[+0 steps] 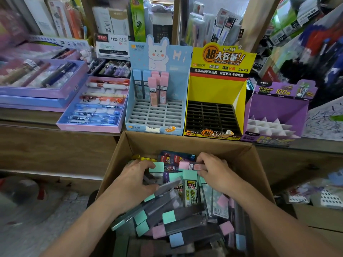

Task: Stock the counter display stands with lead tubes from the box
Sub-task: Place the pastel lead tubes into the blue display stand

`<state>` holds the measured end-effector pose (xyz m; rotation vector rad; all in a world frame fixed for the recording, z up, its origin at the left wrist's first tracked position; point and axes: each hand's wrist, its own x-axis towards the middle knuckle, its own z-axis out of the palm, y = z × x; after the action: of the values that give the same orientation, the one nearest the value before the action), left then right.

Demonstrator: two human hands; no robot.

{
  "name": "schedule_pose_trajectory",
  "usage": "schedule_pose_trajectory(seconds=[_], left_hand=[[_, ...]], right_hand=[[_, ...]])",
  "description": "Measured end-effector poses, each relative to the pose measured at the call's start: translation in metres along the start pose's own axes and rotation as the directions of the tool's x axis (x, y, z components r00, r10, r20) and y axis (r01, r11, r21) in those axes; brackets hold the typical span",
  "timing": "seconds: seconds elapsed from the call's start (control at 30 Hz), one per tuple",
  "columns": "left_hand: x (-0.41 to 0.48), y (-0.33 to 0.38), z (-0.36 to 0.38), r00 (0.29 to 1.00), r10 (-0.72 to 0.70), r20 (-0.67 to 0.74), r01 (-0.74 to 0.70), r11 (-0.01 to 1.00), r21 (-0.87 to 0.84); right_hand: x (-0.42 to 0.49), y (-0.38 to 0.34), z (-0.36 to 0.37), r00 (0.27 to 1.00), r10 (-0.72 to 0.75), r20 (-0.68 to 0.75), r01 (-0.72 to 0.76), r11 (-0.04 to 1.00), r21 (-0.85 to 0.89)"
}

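The right hand [213,172] is pinching a pink-capped lead tube [189,166] inside the cardboard box [185,140], and the left hand [133,180] is curling round a mint-capped tube [156,167] just beside it. This looks like the picking step. Next, the pink tube is likely going upright into a free slot of the blue stand [154,115] on the table [22,115] (the yellow stand [213,89] is sitting empty).

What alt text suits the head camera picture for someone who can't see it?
Two hands dig in a cardboard box of lead tubes: the right hand pinches a pink-capped tube, the left hand grips a mint-capped tube. Behind stand a part-filled blue stand, an empty yellow stand and a purple stand.
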<state>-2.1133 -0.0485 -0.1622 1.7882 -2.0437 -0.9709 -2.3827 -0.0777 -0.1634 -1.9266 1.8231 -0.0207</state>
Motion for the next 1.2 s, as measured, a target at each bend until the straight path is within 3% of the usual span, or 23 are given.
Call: schedule_pose_trajectory(seconds=[0.1,0.23,0.33,0.43,0.53,0.7,0.87,0.97,1.1,1.2], left_hand=[[0.0,0.001,0.0,1.0,-0.007,-0.003,0.007,1.0,-0.011],[-0.001,0.004,-0.002,1.0,0.006,-0.019,-0.007,1.0,-0.029],[-0.003,0.007,-0.005,0.999,0.001,-0.044,-0.006,0.992,-0.125],[-0.001,0.016,-0.007,0.998,0.01,-0.068,-0.033,0.939,-0.343],[-0.002,0.03,-0.014,0.997,0.021,-0.077,-0.062,0.818,-0.572],[-0.004,0.041,-0.024,0.997,-0.037,-0.065,-0.02,0.702,-0.712],[-0.008,0.051,-0.019,0.996,-0.053,0.07,0.087,0.61,-0.788],[-0.009,0.05,-0.017,0.996,-0.073,0.055,0.087,0.564,-0.822],[-0.008,0.044,-0.018,0.993,-0.104,0.052,0.098,0.518,-0.85],[-0.005,0.041,-0.017,0.99,-0.127,0.066,0.114,0.422,-0.899]], right_hand=[[-0.003,-0.003,-0.002,0.999,-0.042,-0.004,0.042,0.998,0.041],[-0.01,-0.013,-0.01,0.995,-0.091,-0.051,0.1,0.971,0.218],[-0.015,-0.025,-0.018,0.985,-0.143,-0.094,0.166,0.929,0.33],[-0.021,-0.041,-0.024,0.981,-0.175,-0.085,0.194,0.842,0.503],[-0.027,-0.055,-0.025,0.984,-0.178,-0.034,0.155,0.731,0.665],[-0.033,-0.066,-0.022,0.972,-0.228,0.049,0.085,0.543,0.836],[-0.034,-0.067,-0.02,0.97,-0.234,0.058,0.049,0.426,0.903],[-0.033,-0.067,-0.017,0.971,-0.232,0.054,0.041,0.384,0.922],[-0.03,-0.066,-0.016,0.976,-0.213,0.05,0.033,0.367,0.93],[-0.029,-0.064,-0.017,0.983,-0.18,0.027,0.042,0.374,0.927]])
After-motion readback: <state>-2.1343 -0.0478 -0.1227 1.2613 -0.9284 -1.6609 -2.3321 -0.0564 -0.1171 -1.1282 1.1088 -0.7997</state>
